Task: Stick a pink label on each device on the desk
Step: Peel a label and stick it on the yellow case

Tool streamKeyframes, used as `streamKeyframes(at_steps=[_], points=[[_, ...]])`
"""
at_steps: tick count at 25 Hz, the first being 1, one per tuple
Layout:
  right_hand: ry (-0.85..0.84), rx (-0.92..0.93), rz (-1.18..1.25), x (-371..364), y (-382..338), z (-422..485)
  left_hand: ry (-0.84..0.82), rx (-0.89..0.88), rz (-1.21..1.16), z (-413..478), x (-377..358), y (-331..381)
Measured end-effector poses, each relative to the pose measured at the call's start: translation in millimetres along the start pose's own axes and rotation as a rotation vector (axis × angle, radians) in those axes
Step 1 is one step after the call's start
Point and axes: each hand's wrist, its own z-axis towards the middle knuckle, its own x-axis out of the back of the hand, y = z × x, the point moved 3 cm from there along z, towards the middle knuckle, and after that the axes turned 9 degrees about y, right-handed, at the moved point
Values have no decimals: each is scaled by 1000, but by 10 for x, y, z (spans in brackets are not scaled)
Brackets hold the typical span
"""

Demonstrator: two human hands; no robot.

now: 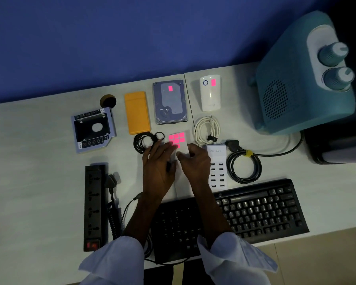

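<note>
"USB charger" on white charger (216,173)

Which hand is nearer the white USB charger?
Right. The right hand sits just left of the USB charger, against its edge, holding the label sheet; the left hand is farther left, across the sheet.

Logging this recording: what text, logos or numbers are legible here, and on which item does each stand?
"USB charger": top end of the white multi-port charger.
"hp" logo: upper edge of the black keyboard.
Key legends on the keyboard: too blurred to read.
Markings on the drive caddy: too small to read.
No legible text on the hard drive or the label sheet.
</note>
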Motion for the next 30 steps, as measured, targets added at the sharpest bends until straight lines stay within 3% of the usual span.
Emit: streamKeyframes(at_steps=[10, 16, 19, 22, 24, 27, 30], points=[[-40, 60, 124, -50, 59, 16, -15, 194, -187, 242, -14, 16], [-80, 55, 128, -43, 121, 18, 23, 190, -285, 324, 121, 58], [89, 135, -16, 71, 30, -81, 97, 248, -313, 343, 173, 32], [255, 224, -22, 144, -127, -207, 132, 416, -527, 298, 210, -2], [173, 218, 127, 49, -197, -197, 145, 445, -570, 265, 258, -16], [-110, -54, 325, -191, -266, -123, 147, 465, -584, 245, 330, -77], [-156, -116, 400, -302, -386, -55, 173, 490, -575, 255, 392, -160]])
